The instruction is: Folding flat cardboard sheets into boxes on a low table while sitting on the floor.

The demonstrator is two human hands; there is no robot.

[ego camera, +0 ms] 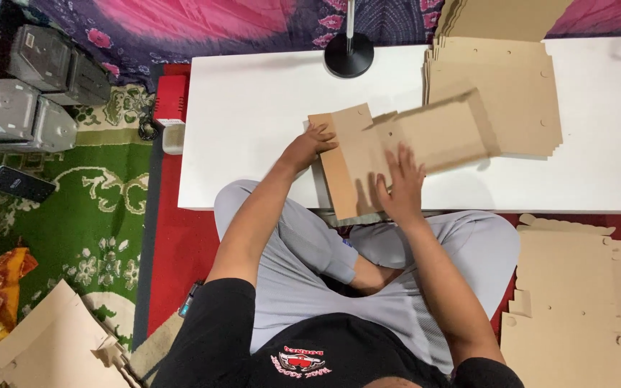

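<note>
A flat brown cardboard box blank (368, 154) lies on the low white table (253, 115), partly folded, with its right part (440, 133) lifted and blurred. My left hand (309, 147) presses on the blank's left edge, fingers on the cardboard. My right hand (399, 183) lies flat with spread fingers on the near middle of the blank. Neither hand closes around anything.
A stack of flat cardboard blanks (501, 86) sits at the table's back right. A black lamp base (348, 56) stands at the back. More cardboard blanks (583, 302) lie on the floor at right and cardboard pieces (44, 345) at lower left. A phone (19, 183) lies on the green carpet.
</note>
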